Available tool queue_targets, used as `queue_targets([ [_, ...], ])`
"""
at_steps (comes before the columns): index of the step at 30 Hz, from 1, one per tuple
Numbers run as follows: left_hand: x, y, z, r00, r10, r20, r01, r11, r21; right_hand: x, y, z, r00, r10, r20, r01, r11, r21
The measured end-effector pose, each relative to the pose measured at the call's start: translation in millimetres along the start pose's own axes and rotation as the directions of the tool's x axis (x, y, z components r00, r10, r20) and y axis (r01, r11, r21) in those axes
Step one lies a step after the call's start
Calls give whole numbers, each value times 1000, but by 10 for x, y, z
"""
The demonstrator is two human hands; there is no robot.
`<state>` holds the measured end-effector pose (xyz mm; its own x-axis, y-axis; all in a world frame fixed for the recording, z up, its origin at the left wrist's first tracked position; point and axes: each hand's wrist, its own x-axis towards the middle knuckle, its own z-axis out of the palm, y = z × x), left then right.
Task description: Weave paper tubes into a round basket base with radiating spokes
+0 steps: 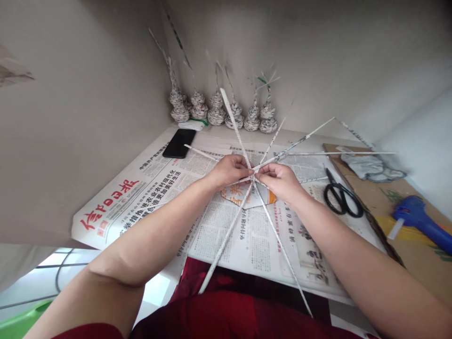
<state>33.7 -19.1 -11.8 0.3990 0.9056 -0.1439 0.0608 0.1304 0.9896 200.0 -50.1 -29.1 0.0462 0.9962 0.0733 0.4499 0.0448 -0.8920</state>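
Observation:
Several thin rolled-paper sticks (225,240) cross at one centre and fan out like spokes above the newspaper. At the left of that centre, my left hand (233,169) is closed with its fingers pinching the sticks. Just to the right, my right hand (277,178) pinches a paper stick close to the crossing; this strip runs up to the right and bends sharply down near its far end. Under both hands lies a cut piece of printed card (231,195) with orange characters. My fingertips partly cover the crossing point.
Newspaper (201,235) covers the table. A black phone (179,143) lies at the left, black scissors (342,197) at the right. A blue glue gun (420,219) rests on cardboard (356,179) beside a crumpled greyish bundle (370,165). Several woven paper gourds (216,110) stand along the wall.

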Motion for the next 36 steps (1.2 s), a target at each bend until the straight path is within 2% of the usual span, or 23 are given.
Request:
queue_targets([
  [6, 8, 1, 14, 997, -37, -67, 35, 998, -44, 19, 22, -9, 1000, 6, 11, -6, 1000, -18],
  [14, 18, -10, -9, 998, 38, -58, -39, 999, -13, 27, 56, 13, 999, 42, -10, -42, 999, 21],
  [22, 29, -19, -31, 996, 28, -82, -28, 1000, 7, 13, 29, 17, 999, 36, -17, -36, 999, 23],
  [25, 57, -66, -48, 990, 98, -100, -90, 993, 80, 6, 9, 17, 999, 41, -29, -41, 999, 0],
  [30, 93, -135, -69, 952, 278, -125, -219, 909, 355, 14, 8, 31, 998, 52, -39, -52, 999, -4],
  [33, 98, -141, -69, 940, 311, -137, -237, 889, 392, 23, 22, 41, 998, 43, -52, -43, 999, 3],
  [36, 92, -129, -64, 947, 289, -142, -226, 912, 343, 27, 31, 41, 997, 47, -59, -46, 999, 20],
])
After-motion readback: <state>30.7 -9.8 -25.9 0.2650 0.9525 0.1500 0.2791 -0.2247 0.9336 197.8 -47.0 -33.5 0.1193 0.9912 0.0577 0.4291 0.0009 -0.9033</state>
